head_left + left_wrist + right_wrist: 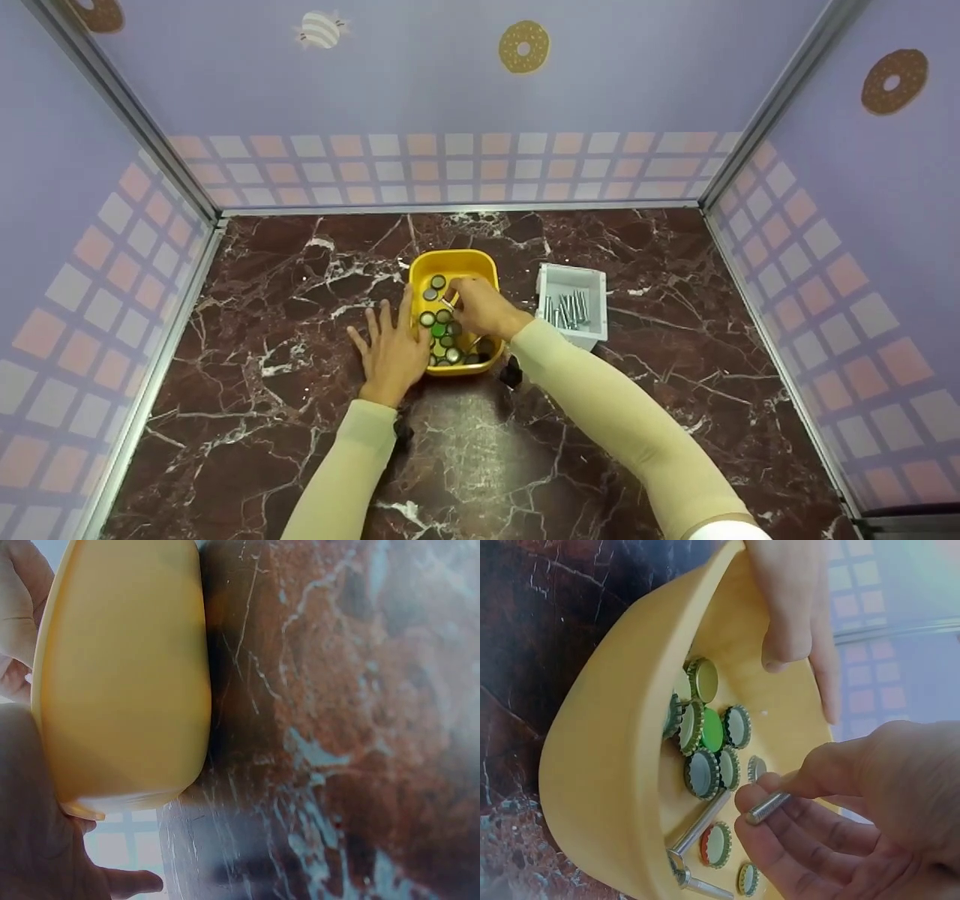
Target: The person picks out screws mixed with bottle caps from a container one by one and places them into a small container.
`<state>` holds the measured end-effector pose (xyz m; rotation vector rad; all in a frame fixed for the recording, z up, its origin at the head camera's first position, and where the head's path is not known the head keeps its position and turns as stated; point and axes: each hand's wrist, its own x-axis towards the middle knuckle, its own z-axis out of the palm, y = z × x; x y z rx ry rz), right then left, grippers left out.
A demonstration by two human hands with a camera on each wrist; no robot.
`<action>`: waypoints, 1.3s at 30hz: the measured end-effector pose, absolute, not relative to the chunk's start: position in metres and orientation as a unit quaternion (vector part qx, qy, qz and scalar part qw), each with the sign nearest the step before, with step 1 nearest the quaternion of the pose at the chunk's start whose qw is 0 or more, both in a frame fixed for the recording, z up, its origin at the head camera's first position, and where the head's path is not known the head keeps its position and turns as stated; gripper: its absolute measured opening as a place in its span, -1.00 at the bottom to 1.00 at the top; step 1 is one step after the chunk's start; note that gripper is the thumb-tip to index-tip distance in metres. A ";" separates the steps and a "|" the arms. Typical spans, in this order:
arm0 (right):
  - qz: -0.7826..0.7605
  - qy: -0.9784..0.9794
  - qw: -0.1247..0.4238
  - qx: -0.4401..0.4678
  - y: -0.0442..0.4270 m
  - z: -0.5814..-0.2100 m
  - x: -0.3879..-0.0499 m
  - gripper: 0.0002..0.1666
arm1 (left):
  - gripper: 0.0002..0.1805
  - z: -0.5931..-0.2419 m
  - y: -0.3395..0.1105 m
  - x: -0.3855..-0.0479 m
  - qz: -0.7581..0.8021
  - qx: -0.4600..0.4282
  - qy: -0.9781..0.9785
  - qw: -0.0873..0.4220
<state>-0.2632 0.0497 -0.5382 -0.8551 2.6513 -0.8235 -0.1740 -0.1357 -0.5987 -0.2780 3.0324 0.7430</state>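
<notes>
Within the yellow bin [604, 765], the right hand [480, 304] pinches a metal pin [768, 807] near the bottle caps [712, 729]; keep that grip firm. The left hand [394, 352], fingers straight and spread at the bin's left wall, should steady it; thumb contact is unclear.

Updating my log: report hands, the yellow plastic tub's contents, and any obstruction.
Right hand pinching a silver cylindrical metal rod. Left hand, fingers spread, touching the tub. More rods inside; round crimped metal bottle caps beside them, possibly in the way.
</notes>
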 end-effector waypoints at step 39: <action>-0.543 0.797 0.195 -0.177 0.107 -0.535 -0.228 -0.41 | -0.11 -0.598 -0.135 -0.172 0.242 -0.090 0.966 -0.004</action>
